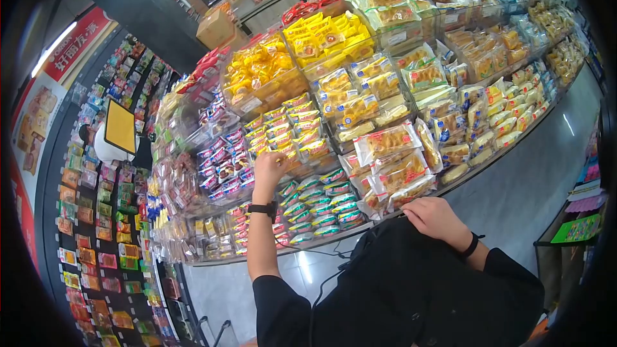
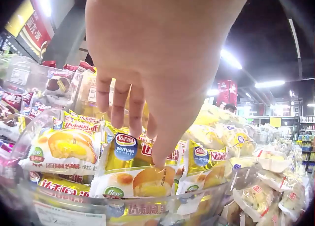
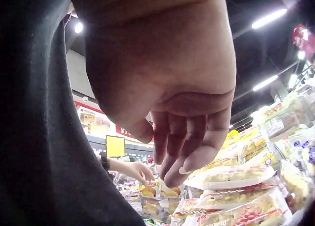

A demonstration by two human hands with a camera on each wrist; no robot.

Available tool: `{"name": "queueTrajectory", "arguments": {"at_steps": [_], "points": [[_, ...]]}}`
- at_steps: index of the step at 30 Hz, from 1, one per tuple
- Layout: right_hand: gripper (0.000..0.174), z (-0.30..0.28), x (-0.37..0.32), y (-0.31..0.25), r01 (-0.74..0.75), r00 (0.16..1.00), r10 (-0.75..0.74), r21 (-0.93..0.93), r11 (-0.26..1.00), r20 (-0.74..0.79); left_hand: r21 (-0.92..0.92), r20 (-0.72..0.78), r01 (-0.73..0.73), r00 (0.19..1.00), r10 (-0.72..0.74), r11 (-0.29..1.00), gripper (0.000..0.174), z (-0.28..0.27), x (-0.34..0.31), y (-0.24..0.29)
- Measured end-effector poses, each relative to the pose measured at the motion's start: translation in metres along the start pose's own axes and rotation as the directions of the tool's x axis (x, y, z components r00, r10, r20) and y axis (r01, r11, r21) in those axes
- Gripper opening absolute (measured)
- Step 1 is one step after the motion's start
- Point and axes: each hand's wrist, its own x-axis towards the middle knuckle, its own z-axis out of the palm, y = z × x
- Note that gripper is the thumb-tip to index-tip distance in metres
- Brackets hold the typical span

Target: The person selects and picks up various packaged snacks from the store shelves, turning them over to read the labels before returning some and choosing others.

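My left hand reaches over a clear bin of yellow-and-white wrapped snack cakes. In the left wrist view its fingers point down, with the thumb over the front of one snack cake packet and the other fingertips right at its upper edge. More snack cake packets stand beside it. My right hand is at the front edge of the display, close to clear-wrapped breads. Its fingers hang loosely curled and hold nothing.
A clear bin wall stands in front of the snack cakes. Green-and-white packets lie nearer me, purple-and-white packets to the left, and bins of yellow packets further back. A yellow sign stands at the left.
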Motion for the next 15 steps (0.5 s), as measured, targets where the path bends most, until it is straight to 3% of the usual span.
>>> {"name": "queueTrajectory", "arguments": {"at_steps": [8,11,15], "points": [[0.013,0.000,-0.001,0.000,-0.025,1.000,0.025,0.017,1.000,0.009,-0.234,0.021,0.106,0.994,-0.104,0.966,0.026,-0.003,-0.008,-0.009],[0.013,0.000,-0.003,0.003,-0.044,0.999,0.044,0.014,0.999,-0.001,-0.134,-0.060,0.060,0.996,-0.069,0.989,0.042,-0.005,-0.020,-0.041],[0.013,0.003,-0.005,0.005,-0.057,0.998,0.057,0.013,0.998,0.027,0.115,0.078,0.156,0.983,-0.165,0.981,0.069,-0.005,-0.033,-0.064]]}}
